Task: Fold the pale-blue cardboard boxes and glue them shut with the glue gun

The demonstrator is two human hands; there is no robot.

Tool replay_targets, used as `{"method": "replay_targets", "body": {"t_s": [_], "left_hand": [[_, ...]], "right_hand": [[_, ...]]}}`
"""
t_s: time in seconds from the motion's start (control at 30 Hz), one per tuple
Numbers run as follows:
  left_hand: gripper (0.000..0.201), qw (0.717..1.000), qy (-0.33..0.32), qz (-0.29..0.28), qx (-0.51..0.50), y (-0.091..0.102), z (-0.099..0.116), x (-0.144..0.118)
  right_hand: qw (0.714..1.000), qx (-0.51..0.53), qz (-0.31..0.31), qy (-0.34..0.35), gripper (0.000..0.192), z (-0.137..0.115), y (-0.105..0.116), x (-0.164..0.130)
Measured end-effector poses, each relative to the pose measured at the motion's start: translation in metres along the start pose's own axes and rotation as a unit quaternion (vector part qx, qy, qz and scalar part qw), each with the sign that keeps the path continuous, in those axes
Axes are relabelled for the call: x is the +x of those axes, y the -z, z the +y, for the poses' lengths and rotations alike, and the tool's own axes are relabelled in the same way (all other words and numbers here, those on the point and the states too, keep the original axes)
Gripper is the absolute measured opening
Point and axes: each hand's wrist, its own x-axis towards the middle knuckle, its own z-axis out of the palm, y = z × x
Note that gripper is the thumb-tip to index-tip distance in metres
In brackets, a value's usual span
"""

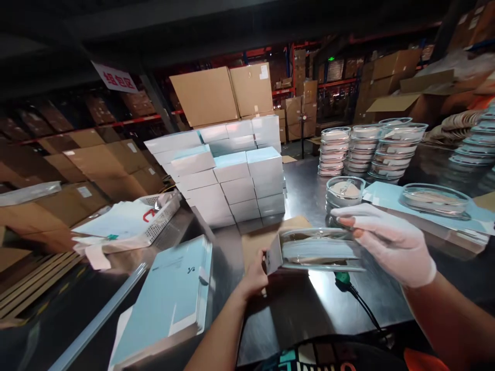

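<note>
Over the steel table, my bare left hand (255, 275) is closed on a folded cardboard piece (274, 256) at the left end of a clear glass dish set (319, 250). Pale sheet material shows between the upper and lower glass rims. My right hand (390, 245), in a white glove with bare fingertips, pinches at the right end of the upper rim; blur hides the exact contact. Brown cardboard (251, 245) lies behind the set. A round glass dish (345, 190) stands beyond my right fingers, and an oval glass dish (436, 198) rests on a light-blue flat box.
White boxes (240, 180) are stacked at the table's back, with glass dish stacks (398, 149) to their right. Flattened light-blue boxes (166, 299) lie at left, near a white basket (160, 221). A green plug (342, 281) with black cable lies in front of me.
</note>
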Motion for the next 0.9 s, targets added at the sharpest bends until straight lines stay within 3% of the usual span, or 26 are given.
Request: {"method": "replay_targets", "body": {"t_s": [0.13,0.23,0.3,0.37,0.43,0.53,0.6,0.7,0.77,0.83,0.9], "left_hand": [[0.080,0.998,0.009,-0.038,0.044,0.007,0.003,0.000],[0.083,0.998,0.006,-0.038,0.041,0.002,-0.004,0.002],[0.090,0.999,0.008,-0.032,0.034,-0.002,-0.009,0.002],[0.098,1.000,-0.007,-0.002,0.005,-0.007,-0.010,-0.002],[0.097,0.996,-0.059,0.069,-0.018,-0.012,-0.007,-0.009],[0.070,0.968,-0.182,0.166,0.044,-0.016,0.002,-0.019],[0.054,0.948,-0.244,0.162,0.121,-0.018,0.006,-0.022],[0.055,0.925,-0.288,0.187,0.161,-0.022,0.004,-0.023],[0.067,0.913,-0.300,0.239,0.138,-0.025,-0.006,-0.023],[0.072,0.905,-0.309,0.256,0.146,-0.024,-0.017,-0.023],[0.063,0.898,-0.321,0.227,0.199,-0.020,-0.024,-0.022]], "right_hand": [[0.996,-0.079,-0.024,0.020,0.052,0.021,-0.009,-0.037],[0.994,-0.100,0.035,-0.008,0.066,0.041,-0.032,-0.060],[0.992,-0.082,0.074,-0.063,0.074,0.052,-0.052,-0.074],[0.988,-0.048,0.063,-0.133,0.080,0.060,-0.072,-0.087],[0.985,-0.005,0.032,-0.168,0.075,0.063,-0.089,-0.096],[0.978,0.082,0.029,-0.192,0.061,0.059,-0.107,-0.096],[0.959,0.151,0.022,-0.237,0.058,0.054,-0.115,-0.088],[0.928,0.186,0.035,-0.322,0.056,0.050,-0.128,-0.072],[0.914,0.157,0.103,-0.361,0.048,0.053,-0.139,-0.064],[0.906,0.141,0.163,-0.363,0.053,0.060,-0.147,-0.060],[0.913,0.148,0.163,-0.342,0.063,0.069,-0.144,-0.058]]}}
